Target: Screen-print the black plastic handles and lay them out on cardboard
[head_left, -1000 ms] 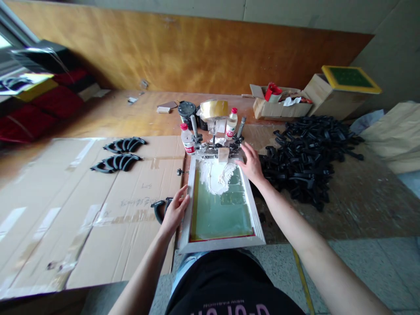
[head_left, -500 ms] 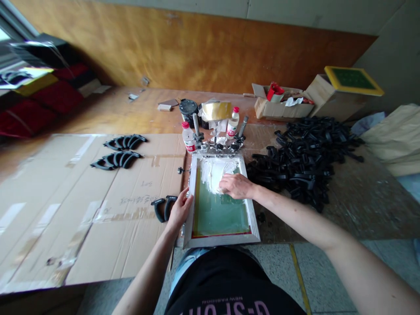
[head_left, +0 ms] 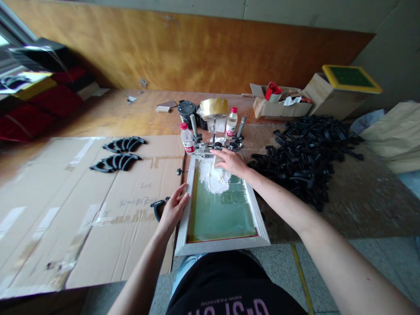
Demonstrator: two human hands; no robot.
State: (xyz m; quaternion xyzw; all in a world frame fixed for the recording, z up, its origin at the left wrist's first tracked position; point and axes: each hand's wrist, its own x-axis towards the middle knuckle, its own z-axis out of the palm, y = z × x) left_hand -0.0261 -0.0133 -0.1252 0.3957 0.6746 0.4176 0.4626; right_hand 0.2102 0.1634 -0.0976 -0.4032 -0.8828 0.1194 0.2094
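A silver-framed printing screen (head_left: 259, 223) with green mesh lies in front of me, hinged to a metal clamp (head_left: 213, 146) at its far end. White ink (head_left: 213, 177) is heaped on the far part of the mesh. My left hand (head_left: 173, 210) grips the frame's left rail, thumb on top. My right hand (head_left: 231, 162) rests at the far end of the screen over the ink, fingers closed on a small squeegee that is mostly hidden. Black curved plastic parts (head_left: 157, 208) lie just left of my left hand.
A big pile of black plastic parts (head_left: 308, 153) lies to the right. Two rows of the same parts (head_left: 120, 153) sit on flattened cardboard (head_left: 65, 210) at left. Two bottles (head_left: 187, 138), a tape roll (head_left: 214, 107), a black pot and open boxes (head_left: 282, 105) stand behind.
My right hand swept down over the mesh toward me, then went back up to the far end by the ink. The near end of the frame has lifted slightly. My left hand stayed on the rail.
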